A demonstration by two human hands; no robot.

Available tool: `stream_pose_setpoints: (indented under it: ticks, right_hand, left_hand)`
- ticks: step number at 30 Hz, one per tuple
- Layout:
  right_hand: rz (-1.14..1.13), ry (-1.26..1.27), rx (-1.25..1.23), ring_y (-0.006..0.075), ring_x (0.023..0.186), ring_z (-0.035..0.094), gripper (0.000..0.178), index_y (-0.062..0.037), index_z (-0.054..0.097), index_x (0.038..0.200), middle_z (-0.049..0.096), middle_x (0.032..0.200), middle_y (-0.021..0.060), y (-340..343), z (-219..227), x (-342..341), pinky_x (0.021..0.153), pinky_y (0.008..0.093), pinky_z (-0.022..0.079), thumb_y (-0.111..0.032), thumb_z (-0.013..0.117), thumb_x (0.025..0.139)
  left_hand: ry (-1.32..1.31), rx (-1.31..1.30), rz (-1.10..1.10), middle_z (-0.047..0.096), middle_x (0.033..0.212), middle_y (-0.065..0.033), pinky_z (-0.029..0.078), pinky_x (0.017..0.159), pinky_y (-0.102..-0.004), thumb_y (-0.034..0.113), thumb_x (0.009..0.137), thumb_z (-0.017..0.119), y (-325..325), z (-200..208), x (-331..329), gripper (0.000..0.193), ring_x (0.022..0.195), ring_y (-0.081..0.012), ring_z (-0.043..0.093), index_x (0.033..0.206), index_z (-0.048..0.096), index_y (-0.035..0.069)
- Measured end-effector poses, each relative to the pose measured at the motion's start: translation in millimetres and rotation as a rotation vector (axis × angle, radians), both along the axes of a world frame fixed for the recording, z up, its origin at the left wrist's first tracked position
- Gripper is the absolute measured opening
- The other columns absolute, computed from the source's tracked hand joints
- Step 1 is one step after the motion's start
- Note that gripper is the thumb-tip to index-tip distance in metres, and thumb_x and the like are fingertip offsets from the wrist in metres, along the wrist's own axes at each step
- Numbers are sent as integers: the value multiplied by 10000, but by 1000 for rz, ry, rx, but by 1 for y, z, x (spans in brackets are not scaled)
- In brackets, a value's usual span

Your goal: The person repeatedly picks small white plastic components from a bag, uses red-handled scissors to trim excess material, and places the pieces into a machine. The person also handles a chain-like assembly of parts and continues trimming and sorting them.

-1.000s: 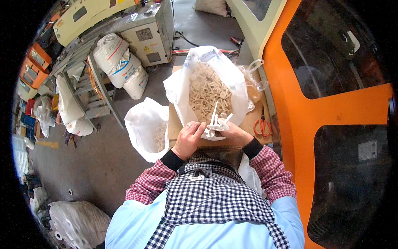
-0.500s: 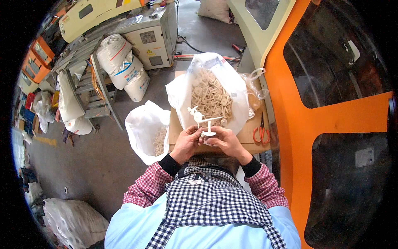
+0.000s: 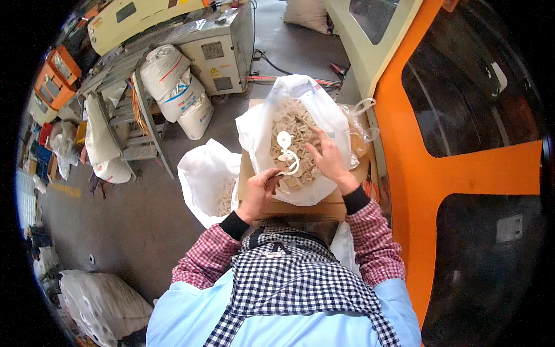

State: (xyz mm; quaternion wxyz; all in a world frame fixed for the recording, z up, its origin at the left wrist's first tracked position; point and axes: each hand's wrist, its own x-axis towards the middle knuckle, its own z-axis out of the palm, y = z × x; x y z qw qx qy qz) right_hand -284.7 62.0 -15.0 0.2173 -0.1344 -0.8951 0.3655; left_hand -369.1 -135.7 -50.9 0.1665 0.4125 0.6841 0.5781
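Observation:
My left hand [image 3: 260,191] pinches one end of a white moulded plastic piece [image 3: 284,139], a curved strip with round discs. The piece stands out over a large open white bag [image 3: 252,137] full of small off-white plastic parts [image 3: 296,120]. Above the right half of that bag is my right hand [image 3: 330,156], its fingers apart with nothing seen in them. The bag rests on a brown cardboard surface [image 3: 277,209]. Left of it stands a smaller white bag [image 3: 199,173] with thin plastic scraps [image 3: 227,196] inside.
Red-handled scissors [image 3: 370,188] lie beside my right wrist, partly hidden. A clear plastic bag [image 3: 359,130] sits behind them. An orange machine [image 3: 404,173] rises close on the right. Farther left are a metal step ladder [image 3: 141,153] and stacked white sacks [image 3: 173,81].
My right hand has left the piece with the stem and disc and moved forward and right over the large bag, fingers opening. The left hand keeps the curved strip, now turned differently.

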Motion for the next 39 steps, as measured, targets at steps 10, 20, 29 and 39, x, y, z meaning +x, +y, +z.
stream_pose_setpoints:
  ticks: [10, 20, 29, 39]
  right_hand:
    - [355, 74, 206, 282, 840, 604, 178, -25, 582, 995, 590, 951, 116, -22, 52, 33, 719, 324, 488, -47, 573, 819]
    - [194, 123, 166, 281, 816, 619, 215, -12, 577, 1008, 599, 916, 116, -39, 42, 58, 674, 332, 505, -32, 547, 797]
    - [155, 72, 135, 280, 752, 592, 308, -31, 573, 1087, 567, 857, 142, -63, 17, 64, 664, 332, 496, 10, 542, 783]
    - [286, 239, 522, 261, 688, 576, 318, 22, 558, 1060, 537, 786, 117, -57, 14, 70, 629, 339, 489, -49, 611, 755]
  left_hand:
    - [10, -205, -235, 625, 848, -150, 487, 682, -324, 60, 835, 575, -9, -3, -5, 157, 762, -281, 617, 974, 625, 6]
    - [212, -111, 116, 601, 773, -105, 461, 525, -275, 199, 900, 551, -9, 14, 9, 196, 604, -168, 573, 982, 594, 26]
    - [-1160, -18, -194, 578, 695, -37, 324, 351, -167, 241, 937, 501, -11, 20, 21, 200, 480, -69, 485, 925, 546, 46]
    - [-1524, 100, -308, 525, 643, -23, 345, 386, -174, 237, 958, 447, -12, 19, 22, 212, 477, -87, 468, 904, 509, 42]
